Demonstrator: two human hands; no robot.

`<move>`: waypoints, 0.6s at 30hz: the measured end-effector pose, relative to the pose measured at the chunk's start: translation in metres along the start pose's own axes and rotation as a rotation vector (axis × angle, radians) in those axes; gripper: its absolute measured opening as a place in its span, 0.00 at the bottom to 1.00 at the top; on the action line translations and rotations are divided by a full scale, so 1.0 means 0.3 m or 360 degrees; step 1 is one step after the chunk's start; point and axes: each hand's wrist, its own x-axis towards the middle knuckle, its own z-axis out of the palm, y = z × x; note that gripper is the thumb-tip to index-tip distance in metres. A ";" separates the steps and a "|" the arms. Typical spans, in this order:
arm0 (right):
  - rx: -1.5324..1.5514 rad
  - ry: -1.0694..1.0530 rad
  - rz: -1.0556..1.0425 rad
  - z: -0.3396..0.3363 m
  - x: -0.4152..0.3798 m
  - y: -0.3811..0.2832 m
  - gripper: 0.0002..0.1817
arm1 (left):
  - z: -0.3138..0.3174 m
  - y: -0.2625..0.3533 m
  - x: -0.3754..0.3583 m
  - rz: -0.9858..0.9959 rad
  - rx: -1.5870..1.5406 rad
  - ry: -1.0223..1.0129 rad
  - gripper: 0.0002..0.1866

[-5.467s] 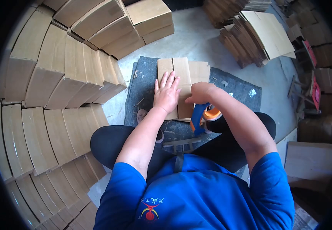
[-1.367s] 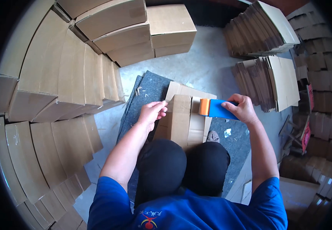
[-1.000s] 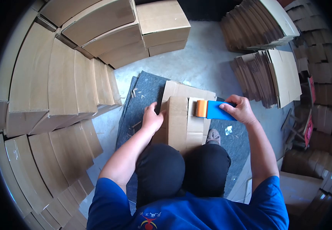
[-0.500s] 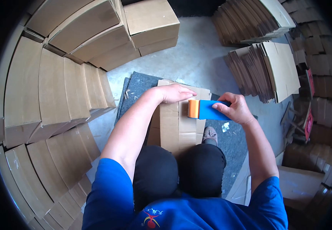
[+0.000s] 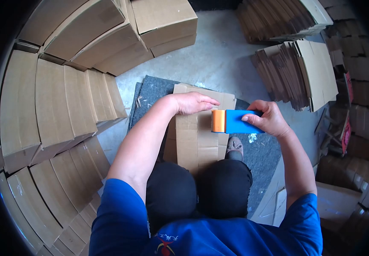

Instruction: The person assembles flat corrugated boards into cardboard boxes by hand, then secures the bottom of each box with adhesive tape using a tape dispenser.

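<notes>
Got my right hand [image 5: 273,120] clamped on a flat blue tape dispenser with an orange end [image 5: 240,122], held over the right side of a brown cardboard box [image 5: 187,145] on the dark grey mat [image 5: 262,160], while my left hand [image 5: 193,103], apart from it, is spread flat over the box's far end.

- left hand [image 5: 193,103] now over box [image 5: 188,143] top, off its left side
- tape dispenser [image 5: 237,122] now at right side, not near end
- knees [image 5: 224,187] now together, not spread
</notes>
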 end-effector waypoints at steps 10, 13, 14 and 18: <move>-0.0329 0.0027 0.0111 -0.133 -0.038 0.116 0.28 | -0.010 0.023 -0.014 0.0012 -0.0017 -0.0017 0.21; -0.0504 0.0039 0.0070 -0.084 -0.005 0.103 0.26 | -0.008 0.006 -0.003 0.0035 -0.0032 -0.0026 0.21; -0.0604 0.0033 0.0044 -0.067 0.007 0.098 0.25 | -0.005 0.016 -0.008 0.0037 -0.0031 -0.0036 0.21; -0.0956 0.0119 -0.0020 0.039 0.045 0.026 0.20 | -0.009 0.025 -0.015 0.0017 -0.0035 -0.0018 0.21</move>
